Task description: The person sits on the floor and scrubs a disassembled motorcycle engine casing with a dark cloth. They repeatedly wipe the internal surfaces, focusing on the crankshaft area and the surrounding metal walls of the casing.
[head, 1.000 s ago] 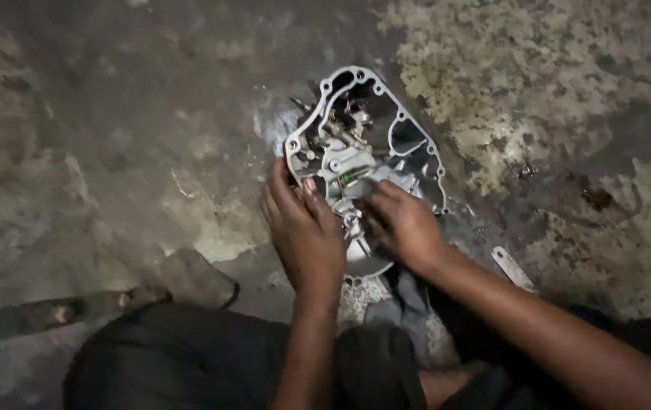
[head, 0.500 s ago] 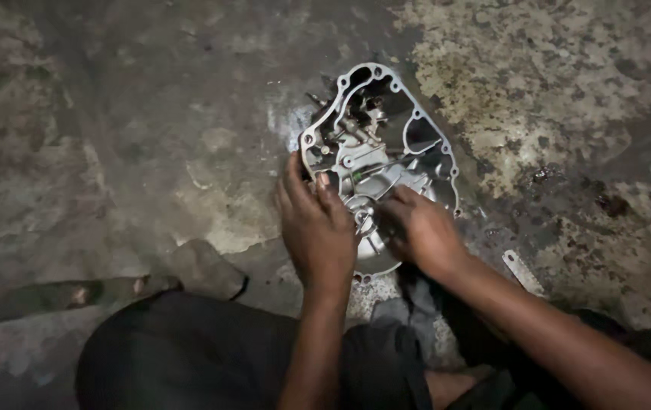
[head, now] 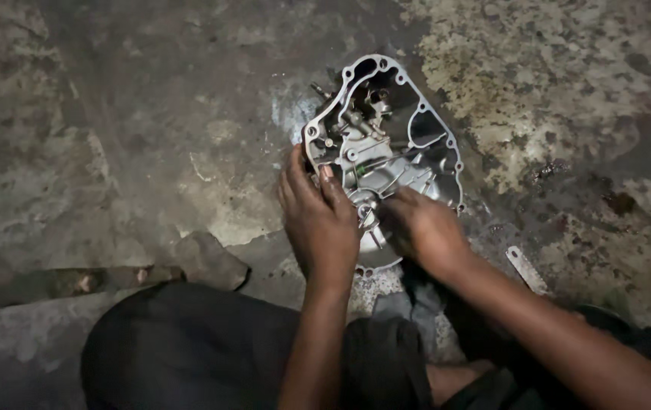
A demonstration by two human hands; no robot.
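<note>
Grey metal engine cover (head: 417,144), left hand (head: 322,220) flat on it, right hand (head: 424,231) curled beside.

Dim, uneven light; soft, dark edges

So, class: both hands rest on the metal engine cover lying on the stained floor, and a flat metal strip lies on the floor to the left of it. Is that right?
Not quite. In the head view, the flat metal strip lies to the right of the engine cover, not the left. The rest holds: the left hand and the right hand both rest on the cover on the stained floor.
</note>
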